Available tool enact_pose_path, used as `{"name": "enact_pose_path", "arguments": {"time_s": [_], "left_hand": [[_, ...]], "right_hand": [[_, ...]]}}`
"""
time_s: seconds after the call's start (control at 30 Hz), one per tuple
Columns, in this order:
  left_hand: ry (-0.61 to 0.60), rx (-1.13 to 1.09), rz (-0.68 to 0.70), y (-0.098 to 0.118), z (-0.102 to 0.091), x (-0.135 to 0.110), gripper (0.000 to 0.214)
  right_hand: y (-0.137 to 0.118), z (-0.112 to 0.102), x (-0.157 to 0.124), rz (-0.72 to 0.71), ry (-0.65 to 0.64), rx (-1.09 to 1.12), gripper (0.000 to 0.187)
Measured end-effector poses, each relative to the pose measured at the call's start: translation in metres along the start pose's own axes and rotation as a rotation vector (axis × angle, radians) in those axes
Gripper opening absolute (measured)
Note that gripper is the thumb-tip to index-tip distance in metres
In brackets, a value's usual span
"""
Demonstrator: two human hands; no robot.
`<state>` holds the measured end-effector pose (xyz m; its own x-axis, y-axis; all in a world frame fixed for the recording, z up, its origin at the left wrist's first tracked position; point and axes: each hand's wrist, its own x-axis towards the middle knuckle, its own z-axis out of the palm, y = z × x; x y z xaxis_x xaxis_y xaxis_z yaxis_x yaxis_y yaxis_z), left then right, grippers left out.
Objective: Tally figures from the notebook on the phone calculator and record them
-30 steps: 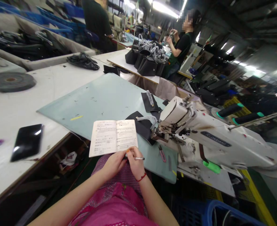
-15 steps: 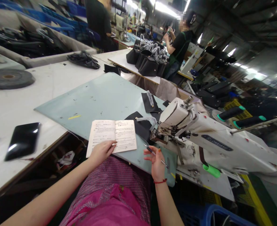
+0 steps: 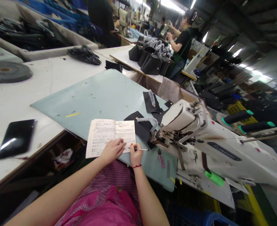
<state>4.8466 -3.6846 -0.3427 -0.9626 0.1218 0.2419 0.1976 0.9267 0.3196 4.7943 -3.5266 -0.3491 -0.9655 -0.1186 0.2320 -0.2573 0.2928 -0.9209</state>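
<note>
Sitting at a pale green board [image 3: 93, 94], with an open notebook [image 3: 103, 133] lying flat at its near edge. Pressing the left hand [image 3: 111, 150] down on the bottom of the pages, fingers loose and a little bent, gripping nothing. Pinching a thin pen [image 3: 142, 149] tight in the right hand [image 3: 135, 155], just beside the left hand, at the lower right corner of the notebook. Pointing the far end of the pen toward a big white sewing machine [image 3: 199, 131] on the right. Just past the notebook, some black pieces [image 3: 142, 128] tucked under the machine's head. On the white table to the left, a black phone [image 3: 16, 138]. Far back, black bags [image 3: 152, 61] in a row, with another person [image 3: 182, 44] standing by them.
</note>
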Motion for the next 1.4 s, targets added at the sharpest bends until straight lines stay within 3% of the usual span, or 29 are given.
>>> {"name": "enact_pose_path", "arguments": {"time_s": [0.6, 1.4], "left_hand": [[-0.018, 0.015, -0.007, 0.000, 0.000, 0.001, 0.028], [-0.013, 0.012, -0.010, 0.002, -0.004, 0.001, 0.027]], "right_hand": [[0.005, 0.001, -0.006, 0.012, -0.077, -0.152, 0.029], [0.000, -0.006, -0.013, 0.019, 0.009, -0.082, 0.030]]}}
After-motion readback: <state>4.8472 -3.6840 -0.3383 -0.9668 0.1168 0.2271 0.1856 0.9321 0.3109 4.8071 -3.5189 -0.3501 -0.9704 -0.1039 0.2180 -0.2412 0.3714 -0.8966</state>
